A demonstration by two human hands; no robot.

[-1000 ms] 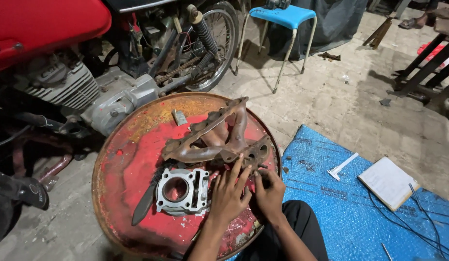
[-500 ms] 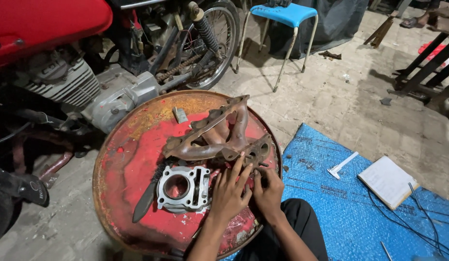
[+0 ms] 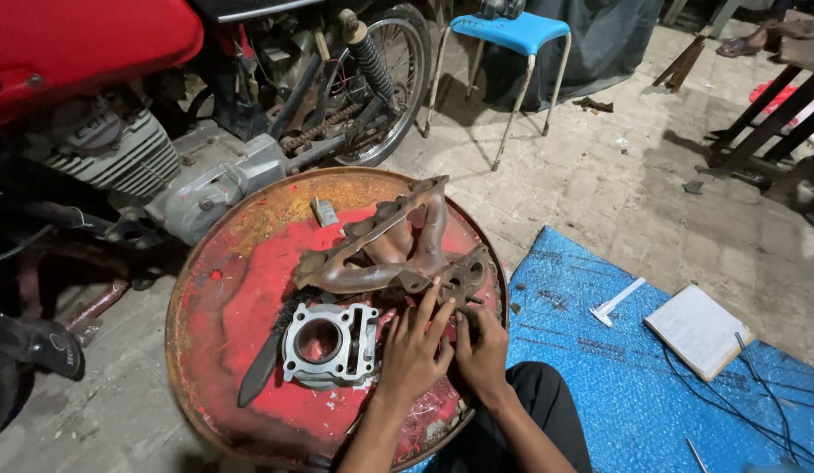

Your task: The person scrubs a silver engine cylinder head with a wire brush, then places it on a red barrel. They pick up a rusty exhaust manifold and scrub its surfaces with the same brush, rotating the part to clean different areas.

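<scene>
A rusty exhaust manifold [image 3: 385, 250] lies on top of a round red rusted drum lid [image 3: 223, 324]. My left hand [image 3: 413, 350] rests flat with fingers spread, fingertips touching the manifold's near flange [image 3: 464, 276]. My right hand [image 3: 484, 350] sits beside it, fingers curled at the same flange. A silver engine cylinder block [image 3: 328, 343] lies just left of my left hand. A dark flat blade-like tool [image 3: 265, 361] lies left of the cylinder. A small grey metal piece [image 3: 323, 211] sits near the drum's far edge.
A red motorcycle [image 3: 118, 114] with its engine and rear wheel stands close behind the drum. A blue stool [image 3: 512, 35] is further back. To the right, a blue mat [image 3: 652, 385] holds a notebook [image 3: 697, 331], a caliper [image 3: 615, 302] and cables. Dark furniture legs [image 3: 757, 123] stand at far right.
Both hands stay at the manifold's flange with only slight finger shifts. The view has drifted a little.
</scene>
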